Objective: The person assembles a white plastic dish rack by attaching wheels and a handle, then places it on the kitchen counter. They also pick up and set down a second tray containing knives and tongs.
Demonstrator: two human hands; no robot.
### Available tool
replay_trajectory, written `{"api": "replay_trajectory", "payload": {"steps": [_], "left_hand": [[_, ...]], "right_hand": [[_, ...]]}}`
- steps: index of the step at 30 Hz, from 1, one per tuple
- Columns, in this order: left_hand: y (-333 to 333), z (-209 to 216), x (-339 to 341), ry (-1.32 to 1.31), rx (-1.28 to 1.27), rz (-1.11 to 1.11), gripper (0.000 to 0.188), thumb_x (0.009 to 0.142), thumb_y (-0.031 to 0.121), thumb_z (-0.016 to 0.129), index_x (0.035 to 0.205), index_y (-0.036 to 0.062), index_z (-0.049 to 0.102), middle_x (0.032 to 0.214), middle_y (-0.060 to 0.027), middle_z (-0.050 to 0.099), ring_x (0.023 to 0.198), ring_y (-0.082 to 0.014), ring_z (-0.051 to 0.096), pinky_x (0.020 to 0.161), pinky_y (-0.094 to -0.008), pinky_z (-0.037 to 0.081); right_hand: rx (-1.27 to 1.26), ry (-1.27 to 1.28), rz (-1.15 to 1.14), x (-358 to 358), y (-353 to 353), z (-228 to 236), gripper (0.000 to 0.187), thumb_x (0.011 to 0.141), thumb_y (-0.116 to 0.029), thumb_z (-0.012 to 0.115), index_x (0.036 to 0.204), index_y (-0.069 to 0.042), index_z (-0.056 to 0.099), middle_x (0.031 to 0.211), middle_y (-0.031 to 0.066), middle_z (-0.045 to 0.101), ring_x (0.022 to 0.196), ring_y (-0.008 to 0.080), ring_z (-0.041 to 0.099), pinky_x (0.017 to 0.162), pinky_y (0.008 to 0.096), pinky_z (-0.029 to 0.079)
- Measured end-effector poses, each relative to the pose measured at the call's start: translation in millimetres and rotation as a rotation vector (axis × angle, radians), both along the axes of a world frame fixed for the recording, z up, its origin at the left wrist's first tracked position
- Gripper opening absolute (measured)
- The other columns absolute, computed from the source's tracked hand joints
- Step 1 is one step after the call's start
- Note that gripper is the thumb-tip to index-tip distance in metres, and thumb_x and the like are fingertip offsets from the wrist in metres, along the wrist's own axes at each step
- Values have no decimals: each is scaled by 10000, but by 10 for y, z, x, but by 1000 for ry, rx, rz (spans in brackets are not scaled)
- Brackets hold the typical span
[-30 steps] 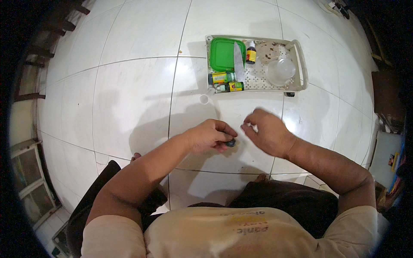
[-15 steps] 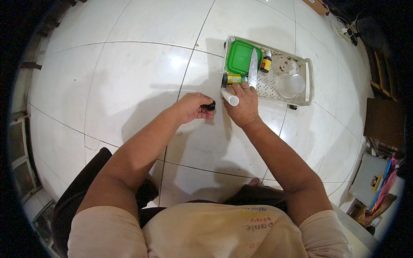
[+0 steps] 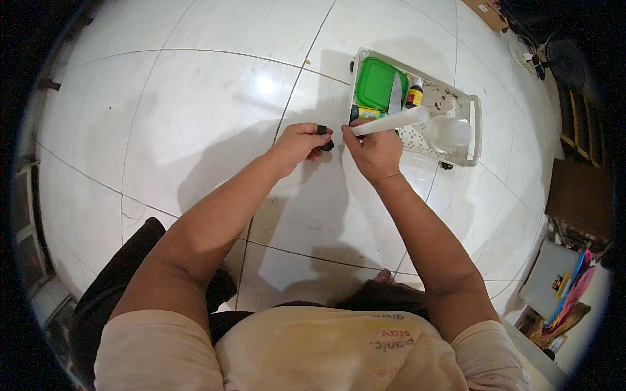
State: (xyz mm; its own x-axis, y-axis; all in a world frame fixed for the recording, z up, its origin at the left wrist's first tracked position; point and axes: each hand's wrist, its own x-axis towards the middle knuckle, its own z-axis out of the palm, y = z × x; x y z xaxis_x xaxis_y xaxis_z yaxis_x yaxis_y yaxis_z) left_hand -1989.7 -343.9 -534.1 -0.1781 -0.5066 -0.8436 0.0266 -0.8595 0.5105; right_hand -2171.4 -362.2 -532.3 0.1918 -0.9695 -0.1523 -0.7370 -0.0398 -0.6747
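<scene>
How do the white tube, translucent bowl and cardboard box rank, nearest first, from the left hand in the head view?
1. White tube, in the right hand.
2. Translucent bowl, at the tray's right end.
3. Cardboard box, upper right.

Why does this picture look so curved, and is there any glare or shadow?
In the head view, the fisheye lens bows the tiled floor near the rim; also in the head view, bright glare shines there, and a soft shadow spreads left of the left hand.
</scene>
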Motion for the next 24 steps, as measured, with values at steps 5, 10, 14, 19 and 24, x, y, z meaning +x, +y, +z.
{"api": "replay_trajectory", "payload": {"steps": [5, 10, 14, 19, 24], "left_hand": [[25, -44, -198, 65, 75, 105, 253, 894, 67, 547, 1138, 6, 576, 962, -80, 604, 757, -178, 609, 716, -293, 556], [8, -131, -356, 79, -38, 42, 271, 840, 38, 518, 1100, 5, 590, 857, -52, 561, 704, -150, 558, 645, -300, 525], [-22, -122, -344, 168, 106, 111, 300, 846, 74, 536, 1138, 18, 573, 893, -58, 553, 695, -155, 527, 644, -303, 492], [-9, -31, -325, 126, 84, 67, 306, 870, 90, 558, 1166, 16, 527, 931, -76, 552, 673, -168, 539, 607, -307, 534], [-3, -12, -360, -31, -50, 19, 270, 872, 93, 588, 1117, 20, 501, 865, -51, 546, 691, -158, 553, 603, -310, 543]], "right_hand": [[114, -28, -47, -105, -91, 168, 210, 794, -301, 691, 816, -93, 713, 717, 69, 681, 675, 209, 654, 628, 324, 501], [214, -80, -56, -126, -134, 181, 231, 784, -357, 660, 788, -132, 713, 691, 84, 667, 662, 263, 654, 605, 378, 501], [261, -126, -66, -122, -166, 210, 242, 787, -347, 658, 798, -111, 709, 696, 82, 674, 662, 252, 657, 615, 368, 503], [362, -185, -77, -132, -228, 307, 207, 812, -206, 685, 837, -1, 692, 701, 44, 642, 655, 104, 563, 628, 266, 464], [391, -233, -93, -90, -246, 272, 238, 795, -293, 669, 826, -58, 693, 760, 91, 692, 711, 222, 662, 654, 331, 503]]}}
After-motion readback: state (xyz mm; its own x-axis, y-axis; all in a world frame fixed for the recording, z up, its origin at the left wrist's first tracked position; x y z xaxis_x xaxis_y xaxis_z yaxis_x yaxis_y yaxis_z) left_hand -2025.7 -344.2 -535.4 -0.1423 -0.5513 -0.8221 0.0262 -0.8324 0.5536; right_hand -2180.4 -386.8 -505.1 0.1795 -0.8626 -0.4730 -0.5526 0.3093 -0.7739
